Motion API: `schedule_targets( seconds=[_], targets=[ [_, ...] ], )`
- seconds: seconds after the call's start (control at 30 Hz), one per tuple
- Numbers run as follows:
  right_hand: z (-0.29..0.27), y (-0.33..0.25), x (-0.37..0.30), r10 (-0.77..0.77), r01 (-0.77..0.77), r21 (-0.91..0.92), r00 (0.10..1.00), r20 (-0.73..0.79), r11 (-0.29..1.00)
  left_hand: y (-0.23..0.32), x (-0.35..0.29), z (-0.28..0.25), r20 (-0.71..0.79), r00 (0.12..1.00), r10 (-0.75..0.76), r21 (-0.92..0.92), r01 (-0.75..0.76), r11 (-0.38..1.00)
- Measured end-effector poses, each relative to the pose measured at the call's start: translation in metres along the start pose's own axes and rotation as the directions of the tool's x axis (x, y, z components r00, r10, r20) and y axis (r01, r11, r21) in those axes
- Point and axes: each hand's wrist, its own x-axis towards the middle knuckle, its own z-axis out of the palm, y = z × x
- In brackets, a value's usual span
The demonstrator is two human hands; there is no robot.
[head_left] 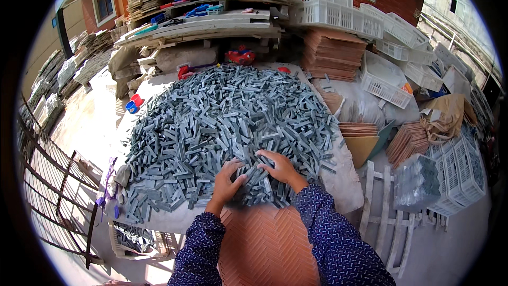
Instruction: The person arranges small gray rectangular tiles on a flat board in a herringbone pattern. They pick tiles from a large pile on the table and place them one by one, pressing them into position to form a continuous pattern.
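Note:
A broad heap of thin grey stone strips point(211, 122) covers the table, and both my hands touch its near edge. My left hand point(226, 184) lies on the strips with thumb and forefinger apart. Just to its right, my right hand point(283, 169) faces it, thumb and forefinger also apart. Several loose strips lie between the two hands; some fingertips are hidden among them. Below my hands, between my forearms, is a terracotta-coloured panel with a herringbone pattern point(267, 243). No strips show on its visible part.
A pale tabletop point(343, 180) borders the heap. Red and blue cups point(132, 107) stand at its left edge. Stacked brown panels point(332, 53) and white plastic crates point(338, 16) rise behind on the right. A crate of strips point(135, 239) sits lower left, beside a metal railing point(58, 196).

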Motion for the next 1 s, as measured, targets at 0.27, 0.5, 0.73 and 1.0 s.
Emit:
schedule_targets(
  seconds=[0.27,0.5,0.73,1.0],
  targets=[
    [0.019,-0.042,-0.072,0.05,-0.05,0.086,0.999,0.005,0.995,0.023,-0.064,0.011,-0.002,1.0,0.026,-0.206,-0.026,0.978],
    [0.023,-0.076,-0.151,0.07,-0.069,0.105,0.998,-0.004,0.992,0.059,-0.13,0.018,0.098,0.994,-0.04,-0.188,0.058,0.98],
    [0.029,-0.13,-0.219,-0.068,0.074,-0.097,0.995,0.069,0.992,0.092,-0.203,0.005,0.255,0.966,0.045,-0.117,-0.015,0.993],
    [0.025,-0.17,-0.27,-0.178,0.191,0.007,0.9,0.399,0.982,0.111,-0.273,0.003,0.033,0.997,-0.072,0.016,0.072,0.997]
  ],
)
